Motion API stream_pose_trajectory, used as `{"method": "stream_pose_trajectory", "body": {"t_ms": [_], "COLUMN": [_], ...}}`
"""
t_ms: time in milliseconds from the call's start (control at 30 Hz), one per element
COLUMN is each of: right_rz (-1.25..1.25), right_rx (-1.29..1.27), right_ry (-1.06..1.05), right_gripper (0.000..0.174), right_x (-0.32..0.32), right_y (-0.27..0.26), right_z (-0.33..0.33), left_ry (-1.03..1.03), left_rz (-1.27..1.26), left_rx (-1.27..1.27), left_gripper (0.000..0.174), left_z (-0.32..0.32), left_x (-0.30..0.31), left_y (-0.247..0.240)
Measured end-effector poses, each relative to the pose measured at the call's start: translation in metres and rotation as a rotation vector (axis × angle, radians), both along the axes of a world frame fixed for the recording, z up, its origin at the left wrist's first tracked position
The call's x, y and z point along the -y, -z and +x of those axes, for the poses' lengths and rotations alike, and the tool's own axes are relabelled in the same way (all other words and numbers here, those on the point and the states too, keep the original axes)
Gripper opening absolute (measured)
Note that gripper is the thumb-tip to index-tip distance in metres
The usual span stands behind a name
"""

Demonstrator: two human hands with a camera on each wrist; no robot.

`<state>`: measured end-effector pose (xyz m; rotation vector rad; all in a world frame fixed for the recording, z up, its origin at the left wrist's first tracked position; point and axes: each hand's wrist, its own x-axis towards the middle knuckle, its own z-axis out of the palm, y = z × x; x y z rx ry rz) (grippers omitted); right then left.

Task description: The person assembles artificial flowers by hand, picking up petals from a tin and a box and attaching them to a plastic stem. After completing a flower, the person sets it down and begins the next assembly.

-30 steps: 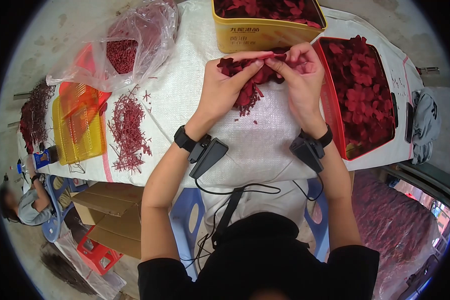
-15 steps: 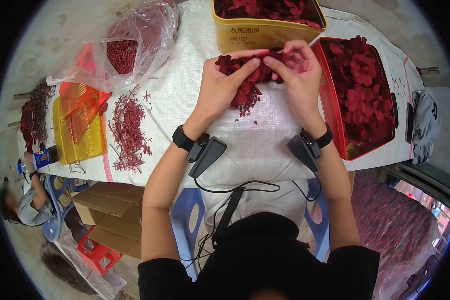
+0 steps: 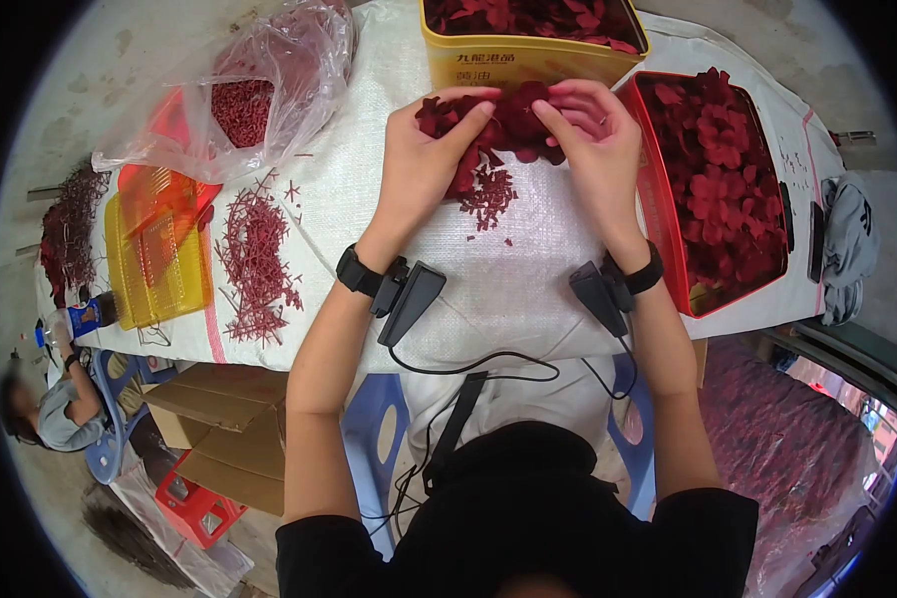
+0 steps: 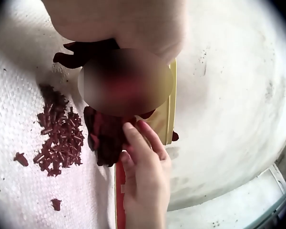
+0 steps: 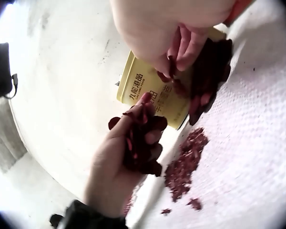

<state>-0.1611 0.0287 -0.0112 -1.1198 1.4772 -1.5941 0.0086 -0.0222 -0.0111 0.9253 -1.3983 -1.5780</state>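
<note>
My left hand [image 3: 414, 159] holds a bunch of dark red artificial petals [image 5: 140, 143], its fingers curled round them. The right hand [image 3: 605, 149] pinches a dark red cloth flower [image 3: 518, 122] between thumb and fingers, close beside that bunch. In the right wrist view the flower hangs below the right fingers. Beneath both hands, a small heap of short red stem bits [image 4: 59, 138] lies on the white woven cloth [image 3: 528, 259]. Part of the left wrist view is blurred, which hides where the held pieces meet.
Behind the hands stands a yellow tin [image 3: 528, 60] of red petals; a red tin [image 3: 658, 199] full of them is at right. To the left lie red stems [image 3: 254, 259], a yellow plastic basket [image 3: 159, 249] and a clear bag [image 3: 299, 90]. Another person [image 3: 65, 399] sits far left.
The hands, thumbs close together before, have drawn apart, the left moving leftward with its bunch. The dark red flower at the right fingers now shows more fully.
</note>
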Motion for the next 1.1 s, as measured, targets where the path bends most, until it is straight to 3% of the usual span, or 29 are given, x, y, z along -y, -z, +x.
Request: {"method": "stream_pose_trajectory", "body": {"t_ms": [100,200,300,400,567,767,1100], "right_rz": [0.016,-0.184,-0.058,-0.129,-0.036,0.007,0.13], "right_rx": [-0.526,-0.727,-0.444,-0.422,-0.384,-0.113,0.125], "right_ry": [0.116,0.259,-0.005,-0.145,-0.155,-0.148,-0.162], "right_gripper": [0.024,0.023,0.021,0.021,0.015,0.014,0.016], "right_x": [-0.002,0.0,-0.005,-0.006,-0.004,-0.001,-0.005], "right_y": [-0.003,-0.001,-0.013,-0.017,-0.008,0.001,-0.011], "right_z": [0.0,0.002,0.005,0.011,0.011,0.002,0.001], "left_ry": [-0.033,-0.045,-0.042,-0.029,0.012,0.037,0.09], "left_rz": [-0.004,-0.003,0.016,-0.01,-0.033,0.022,0.019], "left_rx": [0.02,0.001,-0.018,-0.039,-0.068,-0.023,-0.002], "left_gripper": [0.022,0.021,0.019,0.019,0.019,0.021,0.024], "left_z": [0.003,0.002,0.001,0.001,-0.001,0.003,0.007], "left_x": [0.002,0.001,0.0,0.0,-0.001,-0.003,0.0], "left_y": [-0.002,-0.003,-0.002,-0.001,-0.003,-0.013,-0.015]}}
